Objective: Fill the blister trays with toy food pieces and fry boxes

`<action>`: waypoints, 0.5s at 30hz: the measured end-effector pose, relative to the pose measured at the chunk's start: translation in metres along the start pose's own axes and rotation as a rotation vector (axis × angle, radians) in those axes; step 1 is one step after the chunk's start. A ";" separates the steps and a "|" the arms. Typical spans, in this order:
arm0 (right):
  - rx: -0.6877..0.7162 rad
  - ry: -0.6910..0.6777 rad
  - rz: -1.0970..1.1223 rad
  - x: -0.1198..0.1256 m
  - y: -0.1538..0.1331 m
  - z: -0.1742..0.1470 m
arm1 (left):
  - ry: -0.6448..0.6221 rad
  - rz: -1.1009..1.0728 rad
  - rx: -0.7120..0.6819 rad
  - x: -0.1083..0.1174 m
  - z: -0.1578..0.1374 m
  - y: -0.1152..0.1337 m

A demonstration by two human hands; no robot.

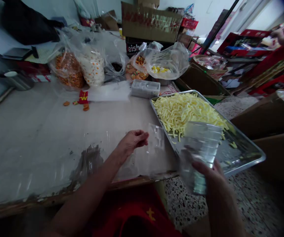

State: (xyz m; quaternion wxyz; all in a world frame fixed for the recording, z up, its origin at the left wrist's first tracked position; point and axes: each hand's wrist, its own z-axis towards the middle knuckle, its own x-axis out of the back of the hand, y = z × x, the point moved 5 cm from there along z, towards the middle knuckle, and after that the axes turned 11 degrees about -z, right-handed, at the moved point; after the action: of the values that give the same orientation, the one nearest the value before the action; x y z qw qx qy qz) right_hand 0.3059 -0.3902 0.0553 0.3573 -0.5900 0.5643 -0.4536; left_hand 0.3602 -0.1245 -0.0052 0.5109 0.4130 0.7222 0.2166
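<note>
My left hand [134, 140] is over the table with its fingers pinched together. Just at its fingertips stands a clear plastic tray [158, 136]; whether the fingers grip its edge I cannot make out. My right hand [212, 171] is closed around a stack of clear plastic trays [202, 140], held tilted over the near edge of a metal baking tray [245, 144]. Pale yellow strips that look like fries [186, 107] are heaped on the far part of the baking tray. The held stack is slightly blurred and hides part of the baking tray.
Bags of orange snacks [69, 70], white pieces [92, 67] and yellow pieces [160, 69] line the table's back. A grey compartment tray [145, 89] and a red packet [83, 97] lie before them. Cardboard boxes [267, 112] stand at right. The worn table [45, 138] has a chipped front edge.
</note>
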 end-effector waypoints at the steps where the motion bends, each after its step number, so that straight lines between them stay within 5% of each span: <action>1: 0.012 -0.017 -0.012 0.002 0.000 -0.002 | -0.004 0.123 -0.015 -0.001 0.004 -0.002; 7: 0.082 -0.126 -0.035 -0.016 0.008 0.004 | 0.422 1.189 -0.437 -0.010 -0.028 0.024; 11: 0.219 -0.034 -0.340 -0.022 -0.002 0.013 | 0.133 1.365 -0.697 -0.039 -0.046 0.016; 15: 0.447 0.118 -0.633 -0.020 -0.010 0.012 | -0.149 1.490 -0.701 -0.048 -0.046 -0.024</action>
State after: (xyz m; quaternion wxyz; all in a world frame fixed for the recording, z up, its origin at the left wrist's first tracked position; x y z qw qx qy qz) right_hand 0.3213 -0.3706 0.0584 0.2864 -0.6152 0.2612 -0.6865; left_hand 0.3158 -0.1721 0.0211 0.3791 0.6135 0.1142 0.6832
